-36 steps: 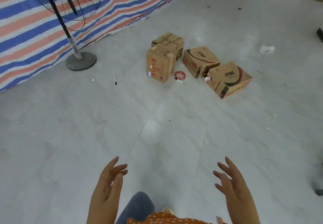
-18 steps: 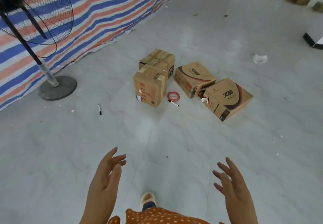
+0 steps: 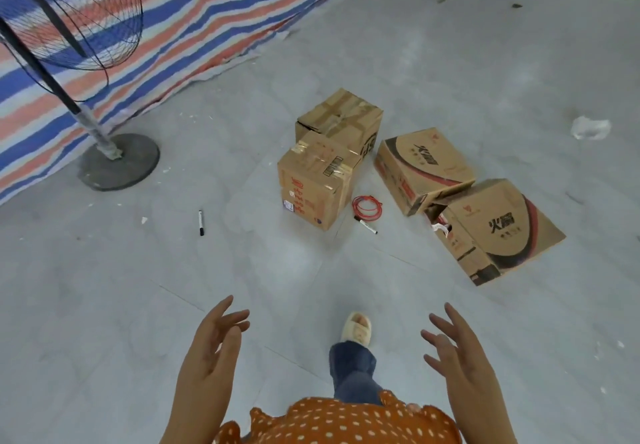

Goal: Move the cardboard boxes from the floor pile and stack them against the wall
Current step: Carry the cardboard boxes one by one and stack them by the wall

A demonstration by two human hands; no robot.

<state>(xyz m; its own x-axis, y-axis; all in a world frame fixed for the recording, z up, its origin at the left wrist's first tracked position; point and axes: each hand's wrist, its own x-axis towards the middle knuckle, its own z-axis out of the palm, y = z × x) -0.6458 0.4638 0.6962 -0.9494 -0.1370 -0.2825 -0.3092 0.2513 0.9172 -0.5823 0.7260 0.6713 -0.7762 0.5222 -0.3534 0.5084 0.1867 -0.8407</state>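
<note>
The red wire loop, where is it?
In the head view, the red wire loop lies on the floor just right of the nearest taped box, with a marker beside it.

Fan (image 3: 69, 17) head cut off at the frame's top-left, print on the cardboard boxes (image 3: 502, 232) too small to read

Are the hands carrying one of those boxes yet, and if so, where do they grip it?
No. The left hand and right hand are open and hold nothing; the four cardboard boxes sit untouched on the floor ahead.

Four boxes (image 3: 317, 183) mid-floor; fan (image 3: 117, 161) left; markers (image 3: 201, 222) between.
</note>
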